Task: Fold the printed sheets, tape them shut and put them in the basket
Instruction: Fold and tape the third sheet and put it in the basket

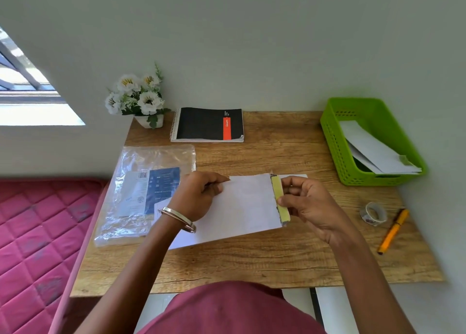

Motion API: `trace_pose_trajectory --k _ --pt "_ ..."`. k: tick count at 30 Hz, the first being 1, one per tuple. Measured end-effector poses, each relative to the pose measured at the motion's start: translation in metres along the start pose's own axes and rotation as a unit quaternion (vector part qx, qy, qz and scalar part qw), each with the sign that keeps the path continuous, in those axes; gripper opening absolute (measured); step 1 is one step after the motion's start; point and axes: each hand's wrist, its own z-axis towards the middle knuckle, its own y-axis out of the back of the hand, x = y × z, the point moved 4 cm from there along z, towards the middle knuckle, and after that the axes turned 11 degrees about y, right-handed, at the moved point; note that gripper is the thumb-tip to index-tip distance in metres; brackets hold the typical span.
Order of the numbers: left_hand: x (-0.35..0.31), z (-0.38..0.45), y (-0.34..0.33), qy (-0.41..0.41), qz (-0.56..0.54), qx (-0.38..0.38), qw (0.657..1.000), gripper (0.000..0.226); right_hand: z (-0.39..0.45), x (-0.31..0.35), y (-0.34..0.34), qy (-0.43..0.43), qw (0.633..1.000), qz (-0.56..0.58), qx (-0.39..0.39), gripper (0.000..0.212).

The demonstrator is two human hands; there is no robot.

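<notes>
Tape strip (280,197) pinched by right hand (309,205) along folded sheet's (242,207) right short edge, left hand (199,195) gripping its left end above counter (277,258); green basket (335,142) far-right, nearer right hand.

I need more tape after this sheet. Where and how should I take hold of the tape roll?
Judging by its pose, the tape roll stands tilted on the table with its open core showing. Come from above and pinch its upper rim, one finger inside the core. The pen lies close on its right, so approach from the left.
</notes>
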Motion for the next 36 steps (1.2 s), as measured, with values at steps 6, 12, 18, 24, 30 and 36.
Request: trace_pose_trajectory --k 6,12,18,24,30,36 --pt "0.004 0.008 -0.001 -0.006 -0.004 0.022 1.000 0.021 0.008 0.002 -0.001 -0.013 0.998 0.058 -0.004 0.037" --pt "0.007 0.010 -0.006 -0.008 -0.019 0.017 1.000 0.018 0.009 0.004 -0.008 -0.016 0.997 0.068 0.028 0.040" --pt "0.002 0.010 -0.016 -0.034 -0.026 0.045 0.998 0.021 0.012 -0.004 -0.013 -0.018 0.999 -0.025 0.039 0.030" --pt "-0.002 0.005 -0.025 -0.063 0.044 0.050 0.996 0.055 0.015 -0.008 -0.013 0.014 0.996 -0.083 -0.007 0.027" --pt "0.003 -0.005 -0.049 -0.120 0.295 0.021 0.948 0.127 0.016 -0.014 -0.009 0.031 0.995 -0.064 -0.071 0.029" --pt "0.000 -0.004 -0.050 -0.176 0.344 -0.065 0.920 0.115 0.018 -0.021 -0.001 0.057 0.981 -0.163 -0.090 0.034"
